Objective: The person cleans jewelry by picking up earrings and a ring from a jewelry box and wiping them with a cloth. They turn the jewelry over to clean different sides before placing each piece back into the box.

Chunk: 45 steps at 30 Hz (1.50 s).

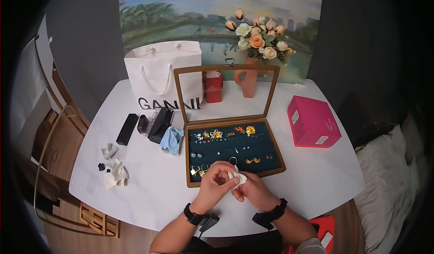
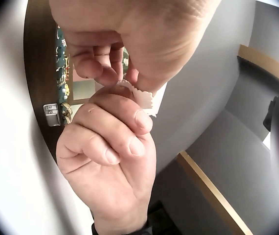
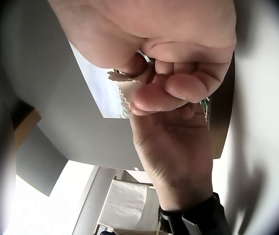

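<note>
Close over the front edge of the jewelry box (image 1: 191,180), my left hand (image 1: 213,186) and right hand (image 1: 258,193) meet, both pinching a small white cloth (image 1: 238,178). The cloth has a zigzag-cut edge and is bunched between the fingertips; in the left wrist view a flap of the cloth (image 2: 143,99) sticks out past the fingers. A thin gold hoop (image 1: 233,157) shows just above the left fingertips; I cannot tell whether it is held. The box's glass lid stands raised, and earrings and brooches (image 1: 217,134) lie in rows on its dark green lining.
Behind the box stand a white paper bag (image 1: 144,80), a red box (image 1: 214,87) and a vase of flowers (image 1: 249,83). Left are a blue cloth (image 1: 172,141), a black case (image 1: 127,129) and crumpled pale cloths (image 1: 117,175). A pink box (image 1: 313,122) sits at right.
</note>
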Each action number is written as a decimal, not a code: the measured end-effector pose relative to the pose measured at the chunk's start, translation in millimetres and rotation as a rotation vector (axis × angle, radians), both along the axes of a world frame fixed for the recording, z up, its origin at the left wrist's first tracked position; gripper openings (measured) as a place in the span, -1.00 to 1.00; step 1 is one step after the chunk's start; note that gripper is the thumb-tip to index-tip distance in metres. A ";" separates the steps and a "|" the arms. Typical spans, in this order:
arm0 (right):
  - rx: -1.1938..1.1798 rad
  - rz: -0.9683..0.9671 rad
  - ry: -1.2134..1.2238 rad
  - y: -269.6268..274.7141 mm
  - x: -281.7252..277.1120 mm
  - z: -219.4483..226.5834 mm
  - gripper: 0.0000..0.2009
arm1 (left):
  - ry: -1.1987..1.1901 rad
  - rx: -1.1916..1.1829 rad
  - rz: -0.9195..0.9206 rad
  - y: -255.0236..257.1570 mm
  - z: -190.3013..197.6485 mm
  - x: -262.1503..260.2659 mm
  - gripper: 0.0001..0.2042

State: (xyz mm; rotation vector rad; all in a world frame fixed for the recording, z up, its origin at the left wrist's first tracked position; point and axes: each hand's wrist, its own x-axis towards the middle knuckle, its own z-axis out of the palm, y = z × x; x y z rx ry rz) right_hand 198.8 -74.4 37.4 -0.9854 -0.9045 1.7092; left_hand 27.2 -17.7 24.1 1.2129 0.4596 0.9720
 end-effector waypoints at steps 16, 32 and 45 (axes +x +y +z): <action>0.080 -0.034 -0.090 -2.9 23.6 -19.5 -0.75 | 0.127 -0.097 -0.076 12.9 -6.5 -7.3 -0.66; 0.273 -0.285 -0.340 -4.7 8.0 -20.6 -0.73 | 0.396 0.348 0.092 7.9 -9.7 0.9 -0.67; 0.186 -0.318 -0.343 -4.3 10.2 -19.6 -0.67 | 0.456 0.445 0.121 3.7 -3.6 -0.7 -0.84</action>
